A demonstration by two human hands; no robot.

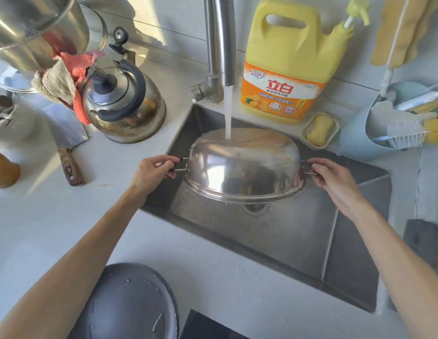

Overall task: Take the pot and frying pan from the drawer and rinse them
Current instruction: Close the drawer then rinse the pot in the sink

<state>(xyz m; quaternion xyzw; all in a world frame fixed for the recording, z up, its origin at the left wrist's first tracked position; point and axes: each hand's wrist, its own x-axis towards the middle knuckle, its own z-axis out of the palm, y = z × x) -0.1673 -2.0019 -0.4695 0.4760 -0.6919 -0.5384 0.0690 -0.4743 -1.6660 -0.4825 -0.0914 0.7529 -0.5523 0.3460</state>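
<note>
Pot (245,167), shiny dented steel with a scorched base, is hanging inverted over the sink (298,231); left hand (152,172) and right hand (333,179) are each gripping a wire handle while faucet (220,40) water is striking its base.

Pot (242,167) under tap (220,40) — over sink (298,236)

The single head camera looks steeply down, close above the sink (298,241) and the white surface (54,211).
</note>
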